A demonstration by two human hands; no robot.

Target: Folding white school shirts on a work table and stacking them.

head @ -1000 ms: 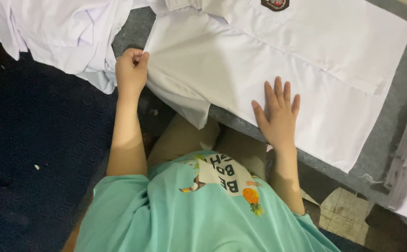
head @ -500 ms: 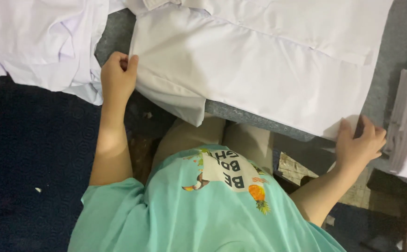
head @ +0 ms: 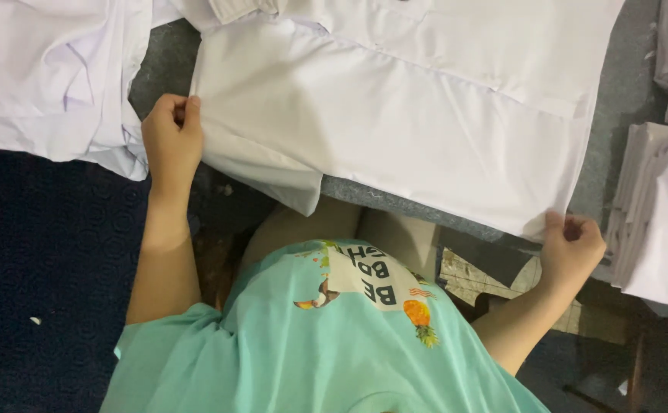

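So my left hand (head: 172, 134) is up at the left of the frame, fist curled, pinching the left edge of the white shirt (head: 403, 126). My right hand (head: 573, 248) is way over at lower right, fingers clamped on the shirt's bottom corner, arm bent. Shirt's spread flat on the grey surface (head: 613, 115), folded stack of white cloth (head: 659, 222) just right of it.

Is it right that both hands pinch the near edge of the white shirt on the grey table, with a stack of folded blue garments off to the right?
Not quite. In the head view the stack of folded garments on the right is white, not blue. The rest holds: the left hand and right hand each pinch the near edge of the white shirt on the grey table.
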